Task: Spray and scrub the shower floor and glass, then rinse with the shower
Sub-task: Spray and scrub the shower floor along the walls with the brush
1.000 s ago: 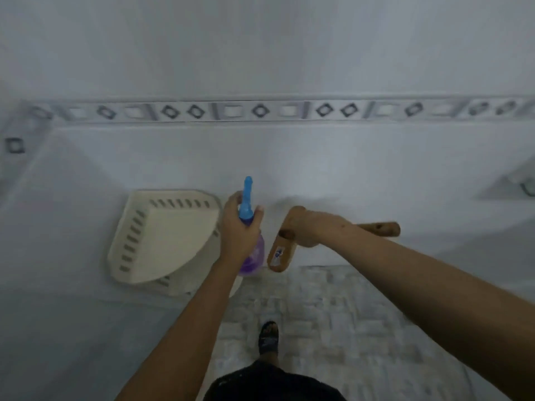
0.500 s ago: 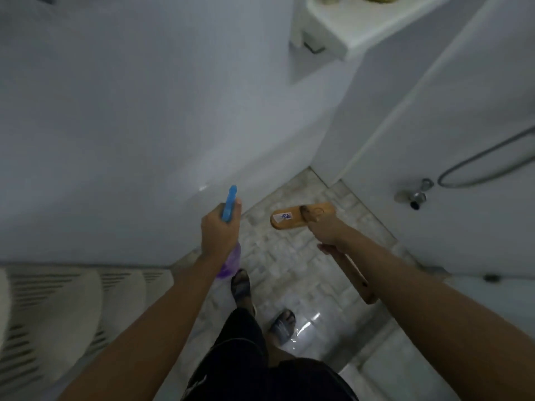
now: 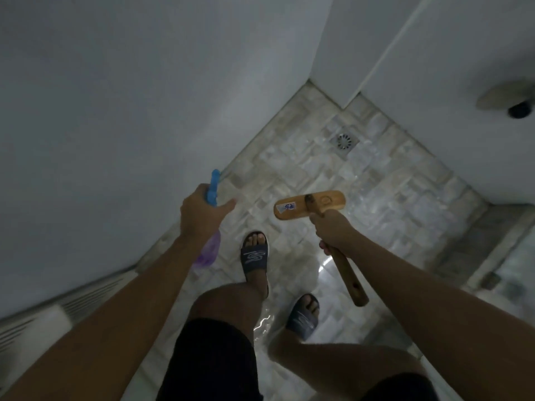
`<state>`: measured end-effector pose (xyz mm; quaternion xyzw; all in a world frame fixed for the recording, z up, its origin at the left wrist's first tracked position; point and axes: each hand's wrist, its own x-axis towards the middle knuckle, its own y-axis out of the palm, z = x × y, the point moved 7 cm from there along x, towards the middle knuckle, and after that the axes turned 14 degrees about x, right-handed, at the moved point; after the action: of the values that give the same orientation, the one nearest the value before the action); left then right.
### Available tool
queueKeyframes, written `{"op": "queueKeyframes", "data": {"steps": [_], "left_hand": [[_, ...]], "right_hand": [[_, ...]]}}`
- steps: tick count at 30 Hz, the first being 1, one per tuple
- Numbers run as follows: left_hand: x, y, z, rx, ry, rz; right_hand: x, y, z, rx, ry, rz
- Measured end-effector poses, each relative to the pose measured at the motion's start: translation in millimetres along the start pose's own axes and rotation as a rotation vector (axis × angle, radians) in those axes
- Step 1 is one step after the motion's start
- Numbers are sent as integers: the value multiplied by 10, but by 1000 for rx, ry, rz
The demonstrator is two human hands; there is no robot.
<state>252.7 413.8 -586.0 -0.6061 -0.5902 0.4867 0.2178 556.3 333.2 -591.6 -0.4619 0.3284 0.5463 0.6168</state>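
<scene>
My left hand (image 3: 202,215) grips a spray bottle (image 3: 210,250) with a blue trigger head and a purple body, its nozzle pointing up toward the white wall. My right hand (image 3: 333,230) holds the wooden handle of a scrub brush (image 3: 309,204). The brush's flat wooden head hangs above the wet, pale mosaic shower floor (image 3: 376,198). A round metal drain (image 3: 344,140) sits in the floor near the far corner.
White walls (image 3: 115,111) close in on the left and back. A dark tap fitting (image 3: 519,110) sticks out of the right wall. A slatted white shelf (image 3: 31,322) is at lower left. My feet in dark slides (image 3: 254,256) stand on the wet floor. A raised curb (image 3: 498,256) runs at right.
My view has tilted down from the wall and corner shelf to the floor and drain. Both hands keep their grips; the brush head now hangs lower, over the floor.
</scene>
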Motion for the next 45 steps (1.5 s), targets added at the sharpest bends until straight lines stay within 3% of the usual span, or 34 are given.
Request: {"op": "queueKeyframes", "data": {"steps": [9, 13, 18, 23, 28, 35, 38, 45], "left_hand": [[827, 1558, 994, 67, 44, 47], [1055, 2004, 1246, -104, -5, 71], [1314, 2406, 1431, -63, 58, 15], [1391, 2468, 1548, -174, 10, -19], [1357, 2498, 1671, -185, 94, -85], [1350, 2413, 1813, -254, 121, -212], [1351, 2302, 1823, -296, 185, -258], [1336, 2220, 1855, -251, 256, -353]], "right_hand": [[1943, 693, -635, -237, -47, -11], [2484, 902, -609, -393, -178, 22], [3035, 1035, -514, -460, -294, 9], [3107, 1015, -596, -508, -299, 38], [3033, 1063, -731, -626, -215, 54], [3373, 1947, 292, -525, -433, 108], [3532, 2158, 570, -586, -459, 109], [3275, 1463, -353, -664, -296, 117]]}}
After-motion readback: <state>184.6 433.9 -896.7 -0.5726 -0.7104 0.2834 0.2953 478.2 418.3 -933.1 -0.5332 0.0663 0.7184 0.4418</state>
